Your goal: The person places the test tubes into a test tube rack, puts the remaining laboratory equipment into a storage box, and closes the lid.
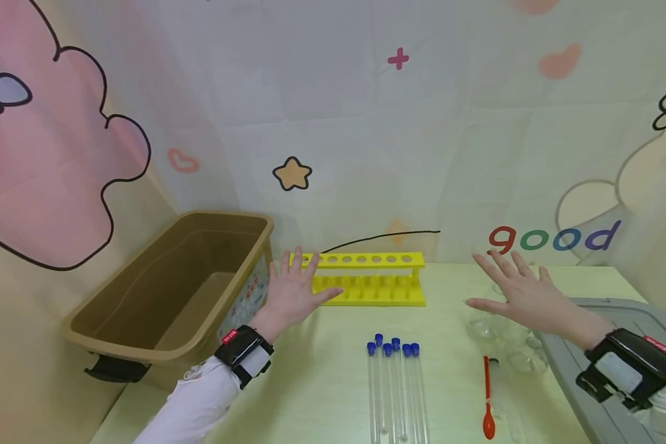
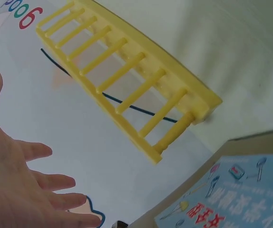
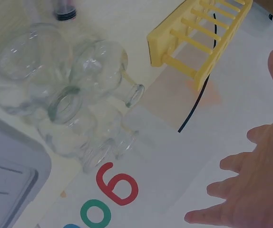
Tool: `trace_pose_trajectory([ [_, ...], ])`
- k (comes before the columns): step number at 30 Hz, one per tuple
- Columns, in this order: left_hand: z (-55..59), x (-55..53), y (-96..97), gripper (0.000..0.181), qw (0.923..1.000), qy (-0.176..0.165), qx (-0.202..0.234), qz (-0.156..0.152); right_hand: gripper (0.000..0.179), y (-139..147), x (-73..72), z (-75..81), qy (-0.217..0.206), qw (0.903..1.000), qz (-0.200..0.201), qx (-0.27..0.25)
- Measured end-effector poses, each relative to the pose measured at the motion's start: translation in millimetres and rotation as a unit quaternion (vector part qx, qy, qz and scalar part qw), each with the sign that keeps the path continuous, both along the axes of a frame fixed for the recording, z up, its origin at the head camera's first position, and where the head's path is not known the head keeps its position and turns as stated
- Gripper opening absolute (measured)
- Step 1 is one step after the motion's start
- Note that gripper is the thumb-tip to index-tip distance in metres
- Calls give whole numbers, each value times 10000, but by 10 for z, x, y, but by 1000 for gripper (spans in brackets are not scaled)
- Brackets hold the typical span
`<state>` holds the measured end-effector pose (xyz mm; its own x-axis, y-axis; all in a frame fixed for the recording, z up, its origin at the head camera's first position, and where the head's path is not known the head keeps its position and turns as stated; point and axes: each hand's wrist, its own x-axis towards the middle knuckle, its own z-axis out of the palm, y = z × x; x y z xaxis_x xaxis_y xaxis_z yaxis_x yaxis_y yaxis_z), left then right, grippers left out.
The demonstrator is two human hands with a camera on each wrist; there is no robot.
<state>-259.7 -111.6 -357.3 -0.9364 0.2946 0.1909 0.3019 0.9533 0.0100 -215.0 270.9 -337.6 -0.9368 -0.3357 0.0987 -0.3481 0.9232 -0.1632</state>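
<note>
My left hand [image 1: 293,288] is held up with its fingers spread, between the brown bin and the yellow test tube rack [image 1: 369,280]; it overlaps the rack's left end in the head view. Over on the right, my right hand [image 1: 524,296] also has its fingers spread and holds nothing. Below it in the head view are several clear glass flasks [image 3: 98,66]. Several test tubes [image 1: 391,394] with blue caps lie side by side in front of the rack. A red spoon [image 1: 488,407] lies to their right, alongside a clear syringe-like tube [image 1: 496,388].
A deep brown bin [image 1: 144,354] with black handles stands at the left, a printed label [image 2: 231,190] on its side. At the right edge lies a grey plastic lid or tray [image 1: 566,376]. Behind the table hangs a printed cloth [image 1: 338,123].
</note>
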Motion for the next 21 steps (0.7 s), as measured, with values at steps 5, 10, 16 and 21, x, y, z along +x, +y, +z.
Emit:
trace_pose_trajectory([
  [5, -133, -106, 72, 88, 9998, -27, 175, 52, 88, -252, -171, -40, 2, 9999, 99, -137],
  [10, -267, -231, 87, 83, 9993, 85, 313, 207, 83, -515, -396, -164, 249, 9983, 358, -379],
  [16, -394, -370, 66, 76, 9976, -66, 546, 431, 79, -823, -647, -334, 198, 9968, 484, -596],
  [21, -482, -459, 37, 78, 9960, -283, 634, 569, 75, -996, -762, -438, 101, 9969, 576, -531],
])
